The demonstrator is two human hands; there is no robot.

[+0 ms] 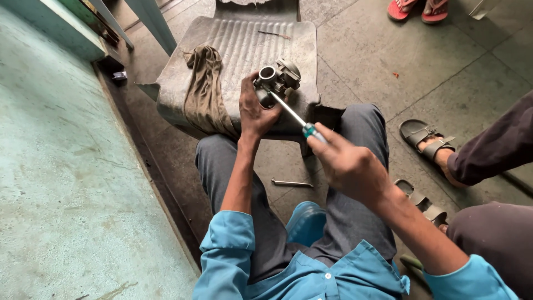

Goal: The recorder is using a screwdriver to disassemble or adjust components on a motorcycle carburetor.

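My left hand grips a grey metal carburetor and steadies it on the seat of a worn grey plastic chair. My right hand holds a screwdriver with a green handle. Its thin shaft points up and left, with the tip against the carburetor body. Both my sleeves are light blue, and my knees in grey trousers flank the chair's near edge.
A brown rag hangs over the chair's left side. A metal tool lies on the floor between my legs. Another person sits at the right, sandalled feet on the tiles. Red sandals show at the top. A teal wall runs along the left.
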